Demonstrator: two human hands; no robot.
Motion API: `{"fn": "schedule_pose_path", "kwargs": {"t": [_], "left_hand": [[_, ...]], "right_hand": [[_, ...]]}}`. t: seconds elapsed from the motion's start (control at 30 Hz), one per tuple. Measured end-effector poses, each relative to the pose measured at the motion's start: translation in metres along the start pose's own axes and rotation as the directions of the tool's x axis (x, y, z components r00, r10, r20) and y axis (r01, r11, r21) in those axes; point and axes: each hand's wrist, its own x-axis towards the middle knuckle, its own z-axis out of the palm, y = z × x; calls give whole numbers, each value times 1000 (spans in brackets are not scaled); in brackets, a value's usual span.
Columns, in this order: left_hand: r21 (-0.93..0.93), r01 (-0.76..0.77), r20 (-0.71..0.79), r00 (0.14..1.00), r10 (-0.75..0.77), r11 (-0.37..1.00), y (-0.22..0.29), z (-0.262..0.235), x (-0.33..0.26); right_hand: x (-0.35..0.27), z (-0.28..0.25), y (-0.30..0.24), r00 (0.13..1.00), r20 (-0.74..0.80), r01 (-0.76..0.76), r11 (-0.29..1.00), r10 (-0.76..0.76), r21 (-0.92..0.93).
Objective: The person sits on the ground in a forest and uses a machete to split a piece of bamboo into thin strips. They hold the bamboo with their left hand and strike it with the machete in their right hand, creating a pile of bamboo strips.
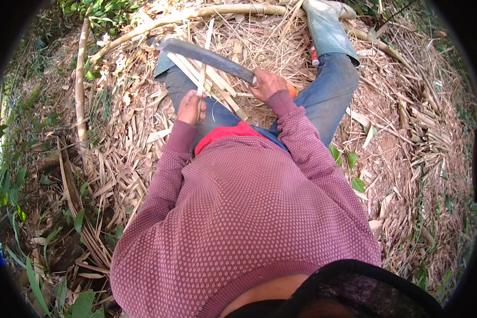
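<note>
Fingers of the left hand, head view: curled in, pinched on a strip. Strip is pale, thin, flat and straight-edged, looks like split bamboo or wood; its long end points away from the body.

Fingers of the right hand: wrapped closed around the grip end of a machete. Blade is grey metal, long, gently curved, darker at the far tip. It slants toward the upper left and crosses the strip beyond the left hand; contact between the two cannot be made out. An orange patch shows just beside the right hand; cannot tell whether it belongs to the handle.

Pose: both elbows bent, forearms reaching forward. Left hand above the left thigh; right hand between the legs, near the right thigh, back of the hand facing up. Sleeves of the knit shirt, maroon with small pale flecks, are ribbed at the cuffs.

Surroundings: more strips in a loose pile between the legs, flat and stiff. Jeans faded blue; boot greenish, smooth. Ground covered in dry, papery litter. Smooth, bowed pole along the far side.
</note>
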Motion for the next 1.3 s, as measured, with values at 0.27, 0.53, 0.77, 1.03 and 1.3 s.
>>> {"fn": "schedule_pose_path", "kwargs": {"t": [0.27,0.53,0.77,1.03,1.3], "left_hand": [[706,-203,-113,914,390,679,5,20,38],[809,-202,-121,862,492,552,25,41,-9],[741,-261,-87,876,474,619,16,18,-69],[251,-140,-209,958,195,958,-14,-28,-55],[243,-303,-86,940,331,921,-1,-10,-10]], "right_hand": [[3,12,-2,990,124,65,998,-64,-10],[19,7,11,962,112,-237,967,247,-93],[36,12,42,867,73,-485,869,493,-102],[31,-7,26,929,-33,-370,929,369,-8],[9,22,-13,981,160,121,991,-112,-48]]}}
